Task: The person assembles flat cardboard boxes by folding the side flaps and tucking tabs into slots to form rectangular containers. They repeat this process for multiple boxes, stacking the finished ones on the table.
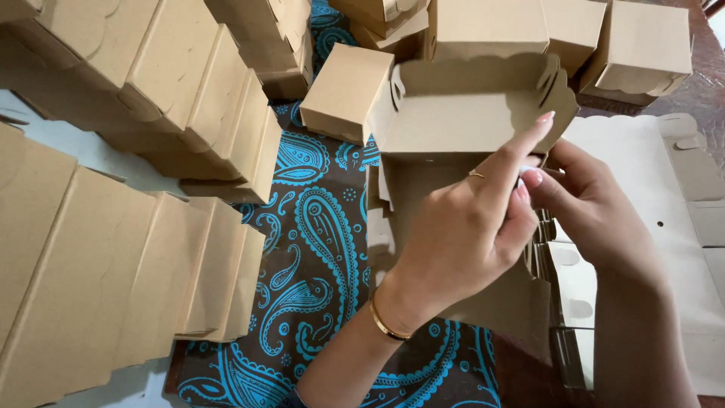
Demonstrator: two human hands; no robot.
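Two hands working one half-folded brown cardboard box (461,113) at the paisley cloth's (317,234) far edge, left hand (461,234) fingers pinching a flap, right hand (589,204) fingers closed alongside, flat box blanks (664,196) right, folded boxes (143,219) stacked left.

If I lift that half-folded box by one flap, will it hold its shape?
Probably not: the half-folded box is thin card, open and creased, so it would likely flex. It looks light. Both the left hand and right hand steady it.

gold bangle (387,326), thin ring (476,174), pale painted nails (545,117)
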